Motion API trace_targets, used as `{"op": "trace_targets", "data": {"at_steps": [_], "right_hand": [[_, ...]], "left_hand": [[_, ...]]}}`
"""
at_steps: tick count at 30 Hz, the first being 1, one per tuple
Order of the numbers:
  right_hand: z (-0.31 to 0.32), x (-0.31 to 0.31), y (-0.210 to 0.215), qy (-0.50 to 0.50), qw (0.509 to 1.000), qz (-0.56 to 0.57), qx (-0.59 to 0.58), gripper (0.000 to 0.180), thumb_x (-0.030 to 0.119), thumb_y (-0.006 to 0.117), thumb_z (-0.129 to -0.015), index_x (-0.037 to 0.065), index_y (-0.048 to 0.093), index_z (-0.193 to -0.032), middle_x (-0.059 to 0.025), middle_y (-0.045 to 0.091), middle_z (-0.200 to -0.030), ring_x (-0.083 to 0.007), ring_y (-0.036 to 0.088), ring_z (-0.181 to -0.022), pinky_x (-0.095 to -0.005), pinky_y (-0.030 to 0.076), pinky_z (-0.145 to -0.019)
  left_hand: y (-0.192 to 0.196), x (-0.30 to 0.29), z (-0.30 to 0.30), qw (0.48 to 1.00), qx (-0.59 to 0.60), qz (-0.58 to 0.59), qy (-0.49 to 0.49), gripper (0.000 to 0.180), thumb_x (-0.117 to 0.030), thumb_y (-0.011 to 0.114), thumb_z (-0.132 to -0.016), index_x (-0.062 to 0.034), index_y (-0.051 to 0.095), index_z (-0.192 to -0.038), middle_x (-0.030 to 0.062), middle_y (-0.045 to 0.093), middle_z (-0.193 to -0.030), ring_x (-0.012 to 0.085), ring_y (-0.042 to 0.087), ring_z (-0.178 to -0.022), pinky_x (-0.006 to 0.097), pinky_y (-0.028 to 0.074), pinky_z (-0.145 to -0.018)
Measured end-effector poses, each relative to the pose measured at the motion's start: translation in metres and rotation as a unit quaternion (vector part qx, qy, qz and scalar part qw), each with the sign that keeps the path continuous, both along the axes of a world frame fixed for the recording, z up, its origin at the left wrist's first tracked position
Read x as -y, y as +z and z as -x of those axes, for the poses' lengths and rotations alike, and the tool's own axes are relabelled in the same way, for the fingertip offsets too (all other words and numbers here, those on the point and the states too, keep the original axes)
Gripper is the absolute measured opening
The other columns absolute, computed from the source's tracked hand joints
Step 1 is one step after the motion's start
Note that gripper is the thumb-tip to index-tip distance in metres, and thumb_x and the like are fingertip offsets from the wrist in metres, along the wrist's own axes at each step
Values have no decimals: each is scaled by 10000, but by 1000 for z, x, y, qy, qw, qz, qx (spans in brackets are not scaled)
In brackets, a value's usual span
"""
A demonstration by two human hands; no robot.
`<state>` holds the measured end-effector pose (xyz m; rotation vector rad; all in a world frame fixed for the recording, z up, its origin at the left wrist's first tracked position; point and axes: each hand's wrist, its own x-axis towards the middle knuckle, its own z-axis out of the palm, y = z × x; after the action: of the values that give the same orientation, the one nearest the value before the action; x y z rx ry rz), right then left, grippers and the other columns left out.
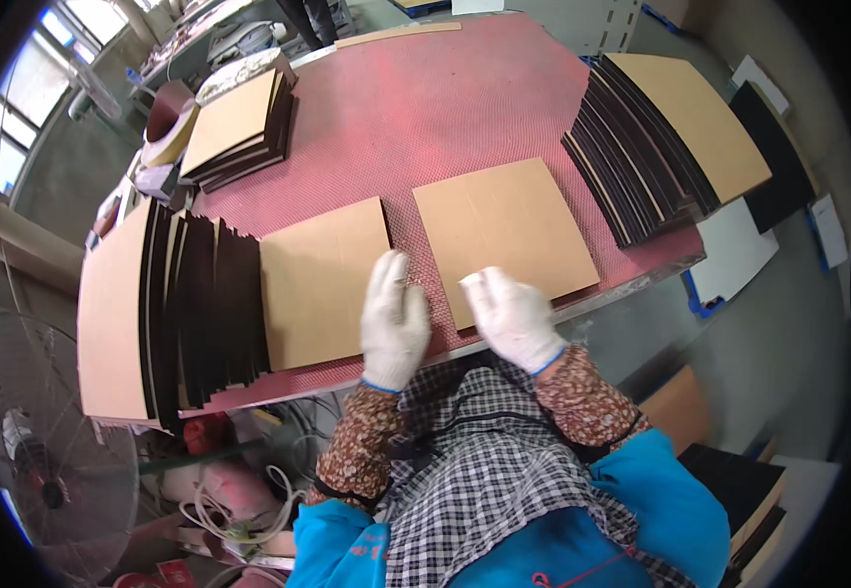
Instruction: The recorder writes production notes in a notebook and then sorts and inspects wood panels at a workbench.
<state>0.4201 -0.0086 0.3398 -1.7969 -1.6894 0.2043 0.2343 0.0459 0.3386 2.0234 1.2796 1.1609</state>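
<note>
My left hand [395, 319], in a white glove, lies with fingers stretched along the right edge of a tan square board [323, 279]. My right hand [513, 316], gloved the same way, is over the lower left part of a second tan board [504, 225]. Its fingers point up and left, slightly bent, and nothing shows between them. Both boards lie flat and apart on a red textured tabletop [401, 108]. The left board's outer edge meets a leaning row of dark-edged boards [205, 304].
Another leaning row of boards [641, 157] stands at the table's right side. A smaller stack [234, 127] sits at the far left, with a tape roll [169, 132] beside it. A fan [53, 470] stands at lower left. Someone's legs [310, 20] show beyond the far edge.
</note>
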Motion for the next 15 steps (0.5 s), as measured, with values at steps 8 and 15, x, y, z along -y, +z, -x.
{"op": "trace_targets", "data": {"at_steps": [8, 15], "right_hand": [[-102, 34, -4, -112, 971, 153, 149, 346, 393, 489, -1116, 87, 636, -1050, -214, 736, -824, -421, 735, -768, -559, 575, -680], [-100, 29, 9, -80, 959, 185, 198, 332, 383, 496, -1115, 86, 629, -1046, -192, 739, -785, -415, 735, -715, -555, 579, -648]], "left_hand": [[-49, -7, -74, 993, -83, -51, 59, 594, -136, 683, -968, 117, 505, -1475, 354, 473, -1552, 516, 455, -1453, 551, 351, -1252], [-49, -5, -72, 993, -102, -15, 55, 601, -150, 666, -965, 107, 517, -1488, 366, 492, -1540, 516, 440, -1466, 567, 324, -1259]]}}
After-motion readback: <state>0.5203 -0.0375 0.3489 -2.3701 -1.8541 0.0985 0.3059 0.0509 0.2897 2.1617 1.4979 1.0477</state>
